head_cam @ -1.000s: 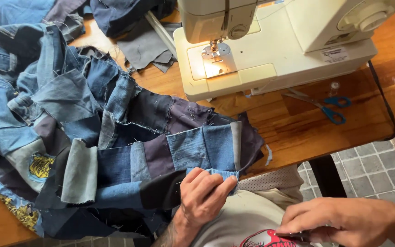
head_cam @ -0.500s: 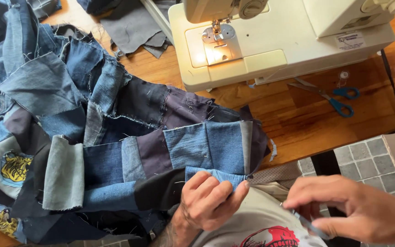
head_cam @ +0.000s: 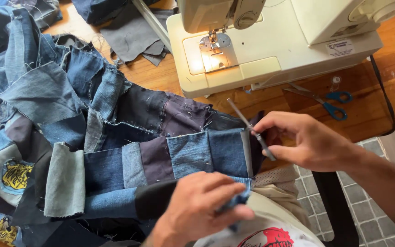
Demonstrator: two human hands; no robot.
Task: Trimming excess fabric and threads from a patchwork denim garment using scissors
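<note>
Pinching denim patchwork edge, left hand; right hand grips small snips just above

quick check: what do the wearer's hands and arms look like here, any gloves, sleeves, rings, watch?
Both hands are bare: no gloves. The left hand shows no ring or watch in view; its wrist is cut off by the frame edge. The right hand and its forearm are uncovered as far as the frame shows, with no sleeve, watch or band visible. No markings or tape on either.
</note>
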